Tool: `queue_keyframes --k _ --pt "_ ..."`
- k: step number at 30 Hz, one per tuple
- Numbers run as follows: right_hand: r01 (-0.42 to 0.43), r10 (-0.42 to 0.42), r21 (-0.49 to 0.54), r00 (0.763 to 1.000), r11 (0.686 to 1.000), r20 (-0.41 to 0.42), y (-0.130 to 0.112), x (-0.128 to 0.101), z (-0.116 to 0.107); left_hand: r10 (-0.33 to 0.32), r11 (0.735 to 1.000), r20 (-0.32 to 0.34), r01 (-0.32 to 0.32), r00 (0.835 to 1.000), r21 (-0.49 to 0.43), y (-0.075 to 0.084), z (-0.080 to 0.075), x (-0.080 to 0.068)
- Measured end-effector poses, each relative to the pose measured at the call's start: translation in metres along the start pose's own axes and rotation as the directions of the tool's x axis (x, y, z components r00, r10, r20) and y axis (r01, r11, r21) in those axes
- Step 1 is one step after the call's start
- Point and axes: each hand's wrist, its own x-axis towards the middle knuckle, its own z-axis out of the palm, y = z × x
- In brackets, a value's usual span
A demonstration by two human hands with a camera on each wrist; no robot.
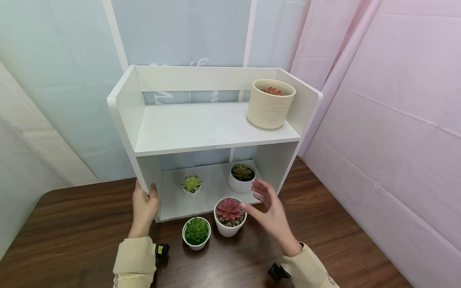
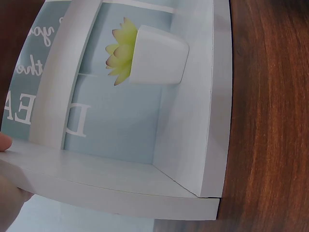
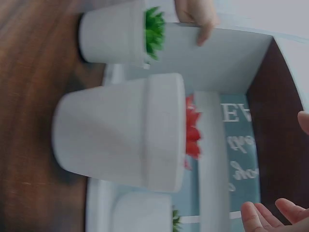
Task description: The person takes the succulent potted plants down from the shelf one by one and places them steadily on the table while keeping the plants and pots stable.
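Left hand (image 1: 145, 204) grips the front edge of the left side panel of the white two-tier wooden shelf unit (image 1: 187, 128), thumb wrapped onto the inner face, fingers curled round the outside. The left wrist view shows only a fingertip and palm edge against the panel.

Right hand (image 1: 268, 208) hovers with fingers spread and relaxed, holding nothing, just right of the small white pot with the red-pink succulent (image 1: 230, 216); the index tip sits right at the pot's rim (contact or not, cannot tell). That pot stands on the dark brown wooden table (image 1: 72, 232), right at the shelf unit's front lip. In the right wrist view it fills the middle (image 3: 120, 140), with fingertips (image 3: 260, 215) at the lower right, apart from it.

Just beside it to the left, on the table, is a white pot with a dark green succulent (image 1: 196, 233); the two pots are near, apparently not touching.

Inside the lower compartment: a small white square-ish pot with a yellow-green succulent (image 1: 191, 185) left of centre (also seen in the left wrist view (image 2: 154, 55)), and a round white pot with an olive-brown succulent (image 1: 242, 178) toward the right rear.

On the top tier, far right corner: a large cream ribbed cylindrical pot (image 1: 269, 105) with a red plant inside.

Both cream sleeves (image 1: 135, 260) enter from the bottom. Pale blue backdrop with white lettering (image 2: 72, 118) behind the shelf, pink curtain (image 1: 396, 100) on the right.
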Motion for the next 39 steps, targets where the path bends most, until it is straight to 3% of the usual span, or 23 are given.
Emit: queue_keyframes --k 8,39 --pt "0.016 -0.015 0.044 1.000 0.999 -0.025 -0.018 0.009 -0.006 -0.019 1.000 0.004 0.019 1.000 0.000 -0.001 0.000 0.000" --pt "0.113 -0.100 0.070 0.982 0.991 -0.160 -0.050 0.038 -0.028 -0.011 1.000 0.004 0.011 1.000 0.007 -0.001 0.000 0.000"
